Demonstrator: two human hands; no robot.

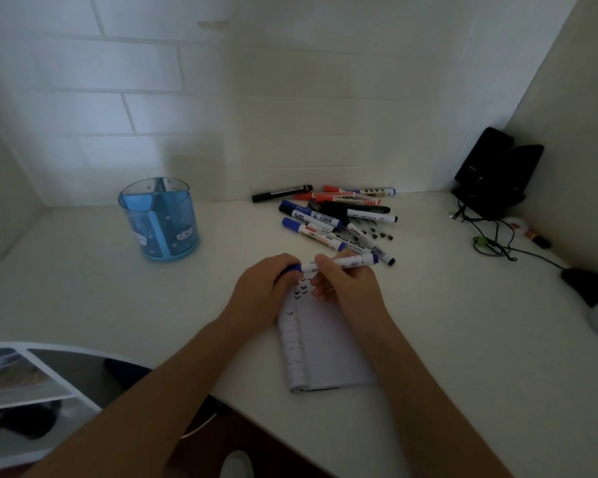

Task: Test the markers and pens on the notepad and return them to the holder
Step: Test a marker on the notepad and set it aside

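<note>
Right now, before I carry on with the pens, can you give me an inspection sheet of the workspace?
Surface: white desk, dimly lit.
Job's things: blue holder upright at left, no pens showing in it; notepad under the hands, small ticks near its top; pile of markers behind it; blue marker held over the notepad.
Clutter: small black bits beside the pile; orange object at far right.
Hands: left hand grips the marker's blue cap end; right hand pinches its barrel.
Cables: black cables trail across the desk near a black device in the right corner.
Surroundings: tiled wall behind; printed photos at lower left.
</note>
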